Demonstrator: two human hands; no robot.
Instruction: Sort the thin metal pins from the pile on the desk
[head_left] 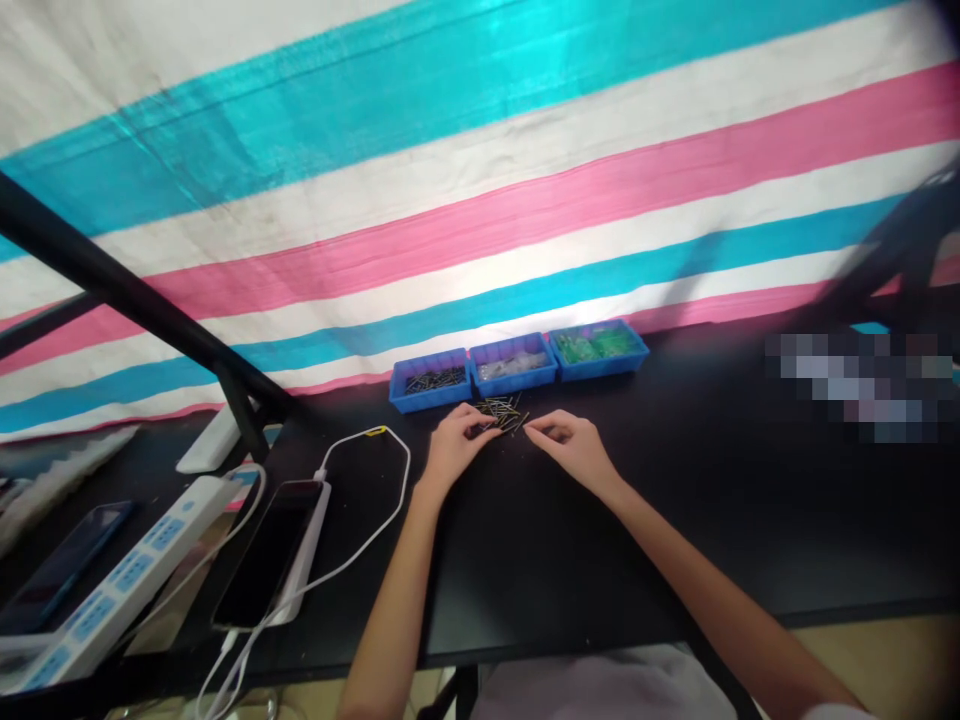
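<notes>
A small loose pile of screws [501, 410] lies on the black table, just in front of three blue trays. My left hand [459, 445] is at the pile's left edge, its thumb and forefinger curved close to the screws; what is between them is too small to tell. On the pile's right side, my right hand [570, 445] has thumb and forefinger brought together near a screw, and I cannot make out whether it holds one. Dark screws fill the left tray [430, 402], clear bits lie in the middle tray [514, 381], and green bags sit in the right tray [601, 367].
On the left are a phone [270, 550] on a white power bank, a looping white cable [367, 545], a white power strip [131, 585] and another phone [67, 565]. A black metal frame [142, 290] stands before a striped sheet [480, 210].
</notes>
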